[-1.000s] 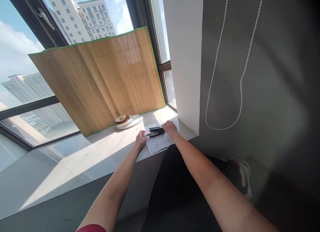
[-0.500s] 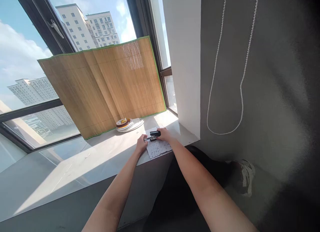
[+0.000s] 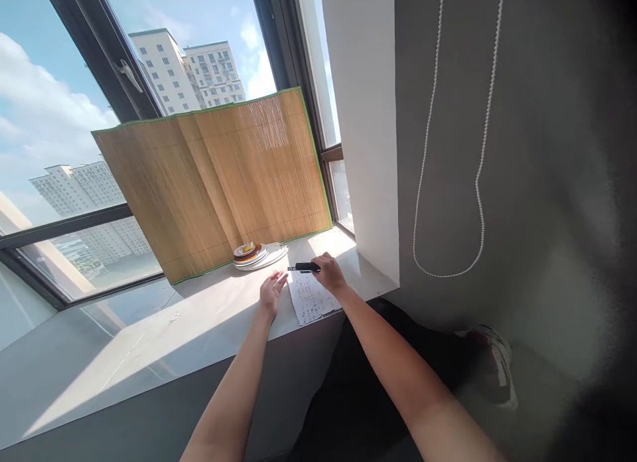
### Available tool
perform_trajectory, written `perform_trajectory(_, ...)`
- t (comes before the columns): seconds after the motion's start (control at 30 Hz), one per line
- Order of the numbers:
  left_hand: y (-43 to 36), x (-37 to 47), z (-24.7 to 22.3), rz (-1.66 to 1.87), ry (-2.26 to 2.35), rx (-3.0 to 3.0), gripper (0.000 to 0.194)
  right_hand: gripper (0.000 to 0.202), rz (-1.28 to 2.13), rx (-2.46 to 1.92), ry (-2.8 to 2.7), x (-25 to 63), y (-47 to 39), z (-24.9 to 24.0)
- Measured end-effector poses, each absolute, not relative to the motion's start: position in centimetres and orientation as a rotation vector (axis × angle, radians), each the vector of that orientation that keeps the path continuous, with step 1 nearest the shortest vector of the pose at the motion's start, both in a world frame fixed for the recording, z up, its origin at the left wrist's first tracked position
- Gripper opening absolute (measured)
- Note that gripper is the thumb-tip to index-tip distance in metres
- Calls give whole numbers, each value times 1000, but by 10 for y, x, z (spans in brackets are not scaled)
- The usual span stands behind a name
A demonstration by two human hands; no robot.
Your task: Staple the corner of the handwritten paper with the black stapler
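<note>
Window sill [image 3: 199,316], stone-look, runs L to R under the glazing. Work is at its R end, near the front edge, close to the white wall return.

R hand [image 3: 328,274]: closed round the rear of a black stapler [image 3: 304,267]. Stapler is held roughly level, nose pointing L, over the far edge of a printed paper sheet [image 3: 313,299]. Whether it rests on the sheet or sits just above it cannot be told at this size. Grip at the back end leaves the nose free, which suits working on the sheet's edge.

L hand [image 3: 271,293]: open, fingers spread, holding nothing. It sits just L of the sheet, by the sill's front edge, apart from the stapler. Contact with sill or paper not clear (likely hovering). Position reads as ready to steady the sheet.

Sheet lies flat, 1 corner slightly overhanging the front edge of the sill, print too small to read.

Other items:
- Stack of plates [image 3: 259,255] further back on the sill, near the glass, well clear of both hands. Top 1 carries something orange-brown, unidentified.
- Bamboo mat [image 3: 213,183] stands leaning against the window, presumably as a sun screen.
- Blind cord [image 3: 450,183] hangs on the grey wall at R.
</note>
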State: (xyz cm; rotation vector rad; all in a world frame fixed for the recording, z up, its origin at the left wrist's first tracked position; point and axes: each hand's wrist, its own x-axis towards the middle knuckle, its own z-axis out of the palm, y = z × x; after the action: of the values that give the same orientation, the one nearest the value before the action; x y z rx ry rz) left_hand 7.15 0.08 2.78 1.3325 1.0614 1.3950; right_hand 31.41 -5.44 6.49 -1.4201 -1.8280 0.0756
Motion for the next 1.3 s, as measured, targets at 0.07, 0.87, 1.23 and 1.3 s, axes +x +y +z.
perform_trajectory(0.07,1,67,28,1356,999,1202,19,31,6,-1331,-1906,308,-60,63)
perform_trajectory(0.87,-5,62,27,1516,854,954,13,30,309,-1627,-1581,295,-54,42)
perform_trajectory(1.23,-27,74,33,1326,791,1504,39,42,245,-1416,-1809,296,-62,45)
perform_trajectory(1.3,-28,74,32,1295,786,1556,38,36,164,-1091,-1925,294,-62,45)
